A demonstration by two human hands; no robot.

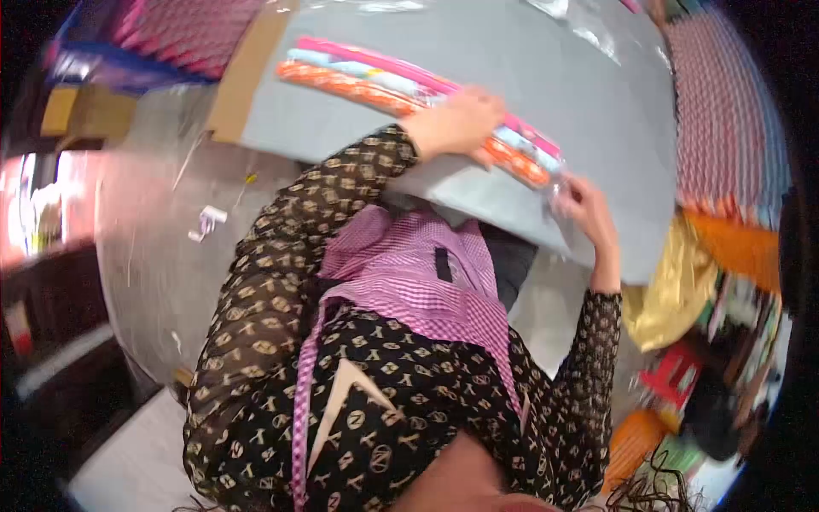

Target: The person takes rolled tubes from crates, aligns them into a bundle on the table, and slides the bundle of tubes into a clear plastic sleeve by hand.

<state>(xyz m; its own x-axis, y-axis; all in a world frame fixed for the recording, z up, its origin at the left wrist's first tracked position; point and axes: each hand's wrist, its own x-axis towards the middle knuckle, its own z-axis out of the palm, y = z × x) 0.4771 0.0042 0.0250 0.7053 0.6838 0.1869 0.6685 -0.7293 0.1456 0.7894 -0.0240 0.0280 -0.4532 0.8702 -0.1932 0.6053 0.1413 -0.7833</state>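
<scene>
Three long wrapped rolls lie side by side on the grey table: a pink roll [375, 59], a light blue roll [341, 66] and an orange patterned roll [341, 86]. My left hand [456, 124] rests across them right of their middle, its fingers curled over the rolls. At their right end, my right hand [584, 205] has its fingers pinched by the clear plastic wrapping [559, 186] that sticks out past the rolls.
The grey table [614, 119] has a brown board [247, 77] at its left edge. Stacks of pink rolls [188, 34] and pink and blue rolls [721, 119] flank it. Clear plastic lies at the far side. A yellow bag [674, 286] hangs at the right.
</scene>
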